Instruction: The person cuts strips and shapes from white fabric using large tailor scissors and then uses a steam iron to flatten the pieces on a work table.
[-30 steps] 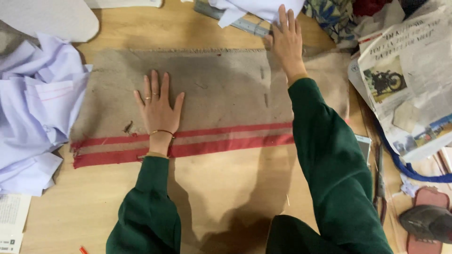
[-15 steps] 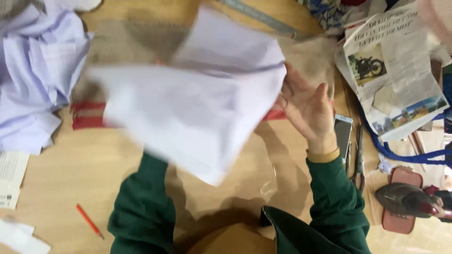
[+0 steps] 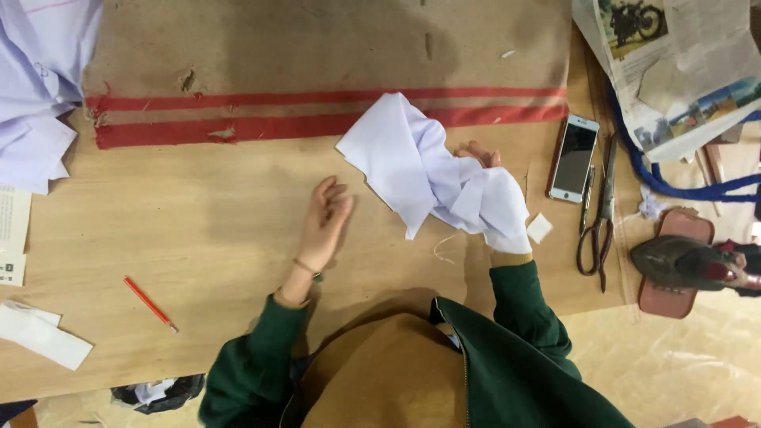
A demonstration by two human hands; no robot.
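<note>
The right hand (image 3: 476, 158) has its fingers clenched into a bunched piece of white cloth (image 3: 428, 170), which lies crumpled across the lower red stripe of the burlap mat (image 3: 317, 55) and onto the bare wooden surface (image 3: 198, 230). The left hand (image 3: 323, 222) rests just beside the cloth, fingers released and loosely curled, holding nothing.

The likeliest slip is on the right: a phone (image 3: 574, 157) and a pair of scissors (image 3: 598, 210) lie close to the clenched hand, so a wide sweep of the cloth could drag the phone or snag the blades (a trailing corner would be enough). A small white scrap (image 3: 540, 227) sits just beside the cloth's lower end and could get caught up in it. The cloth is wadded, so pulling from one fistful may set creases rather than open it.

Room is better to the left. The wood between the left hand and the red pencil (image 3: 149, 303) gives a broad stretch. The near edge runs close to the person's body, and the pale lilac fabric (image 3: 36, 87) crowds the far left corner. Newspapers (image 3: 674, 71) and a flat iron (image 3: 686, 261) hem in the right side.
</note>
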